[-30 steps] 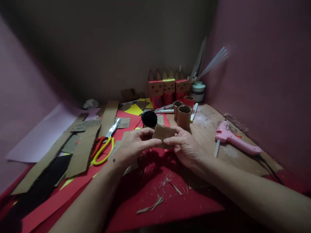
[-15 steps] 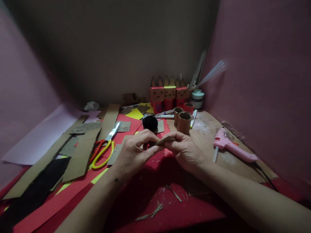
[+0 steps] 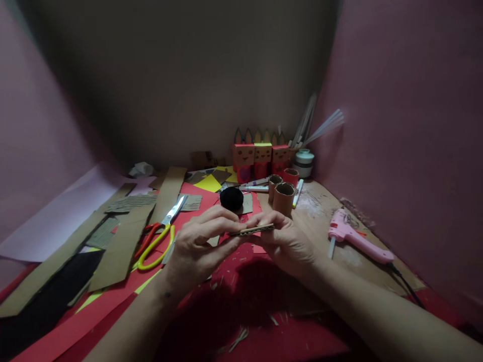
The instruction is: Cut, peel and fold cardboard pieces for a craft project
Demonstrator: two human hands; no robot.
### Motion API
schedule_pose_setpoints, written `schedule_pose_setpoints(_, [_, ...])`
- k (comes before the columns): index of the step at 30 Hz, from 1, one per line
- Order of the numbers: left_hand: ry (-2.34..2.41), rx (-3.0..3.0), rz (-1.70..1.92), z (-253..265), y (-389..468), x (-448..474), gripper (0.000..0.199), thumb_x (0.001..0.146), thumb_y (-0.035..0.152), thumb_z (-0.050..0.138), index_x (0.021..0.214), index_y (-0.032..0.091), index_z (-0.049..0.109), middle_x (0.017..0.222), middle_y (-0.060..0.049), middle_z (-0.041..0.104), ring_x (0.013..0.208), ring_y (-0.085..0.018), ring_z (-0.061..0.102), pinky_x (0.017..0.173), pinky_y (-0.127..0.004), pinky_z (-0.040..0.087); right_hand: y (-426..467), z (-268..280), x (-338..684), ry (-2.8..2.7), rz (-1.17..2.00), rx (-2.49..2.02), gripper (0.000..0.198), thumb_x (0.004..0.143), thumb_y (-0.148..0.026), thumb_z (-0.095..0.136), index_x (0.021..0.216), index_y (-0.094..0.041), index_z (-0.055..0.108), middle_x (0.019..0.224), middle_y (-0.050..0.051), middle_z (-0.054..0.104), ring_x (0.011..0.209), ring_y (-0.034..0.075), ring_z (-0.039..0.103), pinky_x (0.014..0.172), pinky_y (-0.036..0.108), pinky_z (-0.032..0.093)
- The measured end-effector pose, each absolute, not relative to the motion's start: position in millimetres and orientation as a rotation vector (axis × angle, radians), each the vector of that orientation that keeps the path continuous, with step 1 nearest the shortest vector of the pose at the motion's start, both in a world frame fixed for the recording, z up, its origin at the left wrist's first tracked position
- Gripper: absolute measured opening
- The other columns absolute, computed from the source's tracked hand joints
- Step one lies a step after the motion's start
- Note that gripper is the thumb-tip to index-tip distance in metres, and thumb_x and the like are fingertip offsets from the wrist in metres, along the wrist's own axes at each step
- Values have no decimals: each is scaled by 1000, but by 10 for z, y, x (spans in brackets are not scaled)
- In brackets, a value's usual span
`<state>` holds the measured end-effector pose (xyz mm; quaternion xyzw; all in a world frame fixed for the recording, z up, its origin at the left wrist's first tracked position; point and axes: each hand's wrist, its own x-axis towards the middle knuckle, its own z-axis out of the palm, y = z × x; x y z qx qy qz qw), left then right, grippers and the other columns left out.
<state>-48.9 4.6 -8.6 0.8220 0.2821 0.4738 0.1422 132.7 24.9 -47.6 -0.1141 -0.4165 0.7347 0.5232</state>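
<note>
A small piece of corrugated cardboard (image 3: pixel 256 229) is held edge-on above the red table surface (image 3: pixel 241 301). My left hand (image 3: pixel 206 241) pinches its left end between thumb and fingers. At the other end, my right hand (image 3: pixel 285 241) grips it with thumb and fingers too. Just behind the hands sits a round black object (image 3: pixel 231 199), whose kind I cannot make out. Beyond my right hand stand cardboard tubes (image 3: pixel 284 198). Scissors (image 3: pixel 160 231) with red and yellow handles lie open to the left of my left hand.
A pink glue gun (image 3: pixel 358 239) lies on a board at the right, its cord trailing forward. Cardboard strips (image 3: pixel 121 251) and coloured paper cover the left side. Three box-headed figures (image 3: pixel 244 157) stand at the back beside a small jar (image 3: pixel 304 163). Fibre scraps lie in front.
The cardboard piece has turned so its corrugated edge faces me more and it looks longer. Both hands have shifted slightly in their hold; the whole view has moved a little.
</note>
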Motion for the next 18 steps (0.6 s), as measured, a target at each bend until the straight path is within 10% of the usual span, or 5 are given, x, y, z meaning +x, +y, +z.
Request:
schedule_pose_setpoints(11, [953, 1997, 1125, -44, 3, -518, 7, 81, 22, 67, 85, 19, 72, 84, -5, 70, 77, -17, 64, 69, -31, 50, 202, -415, 1385, -1261, 1595, -522, 10, 74, -19, 73, 80, -25, 79, 77, 1, 75, 73, 16, 65, 78, 34, 49])
schedule_pose_setpoints(18, [2125, 1919, 816, -38, 51, -1436, 23, 78, 38, 61, 86, 17, 63, 83, -8, 69, 78, -23, 63, 67, -33, 45, 196, -473, 1352, -1092, 1679, -543, 8, 67, -23, 79, 75, -23, 77, 74, 1, 74, 68, 14, 63, 67, 28, 47])
